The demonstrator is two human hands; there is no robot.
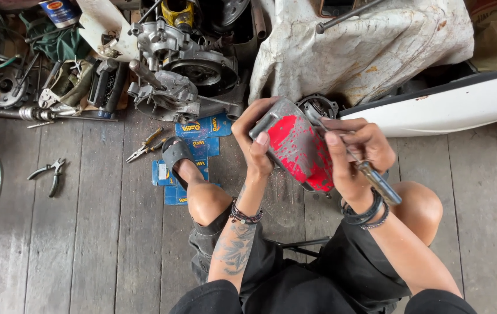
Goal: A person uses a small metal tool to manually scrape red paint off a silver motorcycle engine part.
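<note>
Cover (298, 145): red-splashed metal, gripped by left hand (254, 136).
Right hand (356, 154): holds screwdriver (371, 174), tip probably hidden.
Risk: tip slipping toward left fingers.

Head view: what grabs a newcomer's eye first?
The red-splashed grey metal cover at centre, gripped by the left hand, while the right hand works a screwdriver against it. Behind, upper left, sits a stripped engine casing; loose pliers lie on the plank floor.

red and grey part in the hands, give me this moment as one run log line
left hand: grips red and grey part | right hand: holds screwdriver against it | pliers: on plank floor, untouched
</note>
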